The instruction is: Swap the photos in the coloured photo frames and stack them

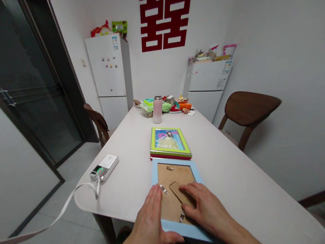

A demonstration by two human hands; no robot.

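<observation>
A light blue picture frame (173, 165) lies face down at the near edge of the white table (236, 176), its brown backing board and metal clips showing. My left hand (149, 225) rests flat on the frame's left side, fingers stretched toward a clip, thumb along the near rim. My right hand (205, 206) lies on the backing board, fingertips pressed near the stand flap and a lower clip. Just beyond it sits a green picture frame (169, 140) with a photo, stacked on a red frame.
A white power bank (104, 167) with a white cable lies at the table's left. A pink bottle (157, 109) and snacks stand at the far end. Brown chairs (247, 110) flank the table; two white fridges (110, 71) stand against the wall.
</observation>
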